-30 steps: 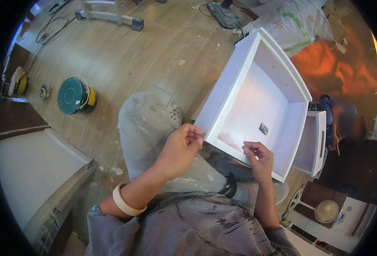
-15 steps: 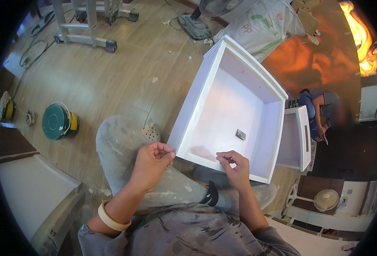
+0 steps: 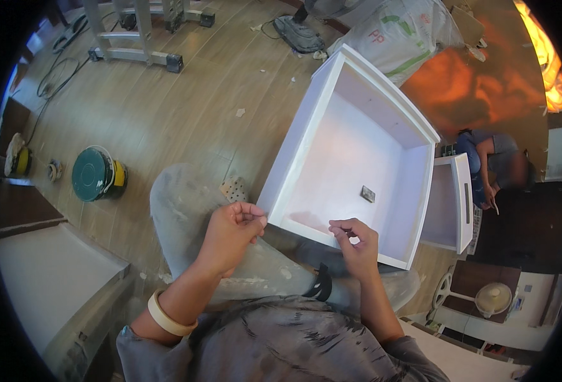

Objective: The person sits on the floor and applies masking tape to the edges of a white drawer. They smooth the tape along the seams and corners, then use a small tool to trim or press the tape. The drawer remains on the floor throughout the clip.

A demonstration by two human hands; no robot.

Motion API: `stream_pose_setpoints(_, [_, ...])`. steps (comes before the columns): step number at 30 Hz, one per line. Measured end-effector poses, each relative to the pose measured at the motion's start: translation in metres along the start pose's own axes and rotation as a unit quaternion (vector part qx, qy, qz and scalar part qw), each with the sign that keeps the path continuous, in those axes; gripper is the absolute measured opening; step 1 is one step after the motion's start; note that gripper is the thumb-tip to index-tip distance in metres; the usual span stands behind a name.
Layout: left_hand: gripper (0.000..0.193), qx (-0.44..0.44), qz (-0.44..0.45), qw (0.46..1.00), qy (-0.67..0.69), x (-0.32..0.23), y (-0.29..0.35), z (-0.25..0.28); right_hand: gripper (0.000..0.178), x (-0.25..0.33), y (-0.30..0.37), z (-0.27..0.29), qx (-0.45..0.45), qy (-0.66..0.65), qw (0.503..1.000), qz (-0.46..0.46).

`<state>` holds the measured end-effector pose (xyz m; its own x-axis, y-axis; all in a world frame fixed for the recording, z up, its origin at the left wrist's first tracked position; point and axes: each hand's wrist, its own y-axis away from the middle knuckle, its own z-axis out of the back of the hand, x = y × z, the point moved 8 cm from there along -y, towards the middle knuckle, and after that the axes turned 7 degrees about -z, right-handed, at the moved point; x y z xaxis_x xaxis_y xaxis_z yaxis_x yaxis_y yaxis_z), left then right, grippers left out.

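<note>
A white drawer (image 3: 421, 181) sits tilted before my legs, its open inside facing me. My left hand (image 3: 233, 232) is closed in a pinch at its near left corner. Over the near edge my right hand (image 3: 356, 245) also pinches, thumb against forefinger. What either hand holds, if anything, is too small to make out. A small dark rectangular piece (image 3: 368, 193) lies on the drawer's bottom. Round my left wrist sits a cream ring (image 3: 166, 318) that looks like a roll of masking tape.
Another white drawer (image 3: 443, 207) stands to the right, near a crouching person (image 3: 494, 159). A green-lidded bucket (image 3: 92, 174) is on the floor at left. Farther off are a metal ladder (image 3: 131, 54), a fan base (image 3: 298, 34) and a white sack (image 3: 398, 38). A pale panel (image 3: 52, 267) lies at lower left.
The whole view has shifted slightly, so things appear a little farther right. Both hands keep their pinches at the drawer's near edge. The drawer stays in place.
</note>
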<state>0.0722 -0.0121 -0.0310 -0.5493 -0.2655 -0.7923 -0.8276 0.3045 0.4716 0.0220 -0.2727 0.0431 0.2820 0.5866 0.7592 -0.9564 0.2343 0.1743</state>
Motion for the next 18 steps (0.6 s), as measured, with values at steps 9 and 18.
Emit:
stream_pose_setpoints(9, [0.019,0.008,0.004,1.0,0.009,-0.0016,0.0008,-0.0012,0.012,0.0011,0.0005,-0.0008,-0.013,-0.005,1.0,0.017])
stream_pose_setpoints(18, [0.014,0.002,0.009,1.0,0.009,0.0009,-0.0004,-0.001,0.014,0.0,0.001,-0.0012,-0.006,-0.002,1.0,0.002])
